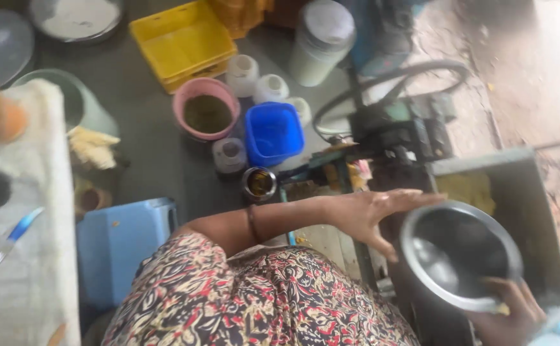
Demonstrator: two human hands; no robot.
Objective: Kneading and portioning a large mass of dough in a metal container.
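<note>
A round steel bowl [459, 253], empty inside, is tilted over a grey metal hopper [517, 170] that has yellowish paste in it. My right hand [514, 311] grips the bowl's near rim from below at the lower right. My left hand [373, 214] is stretched out flat, with the fingers apart. It hovers by the bowl's left rim, and I cannot tell whether it touches it. A dark bangle sits on that wrist. My patterned dress fills the bottom middle.
A dark grinding machine [395, 131] with a belt loop stands behind the hopper. On the floor to the left are a blue square tub [273, 131], a pink bowl [206, 109] of greenish stuff, a yellow crate [180, 41], white jars, a small steel cup [259, 182] and a blue stool [123, 240].
</note>
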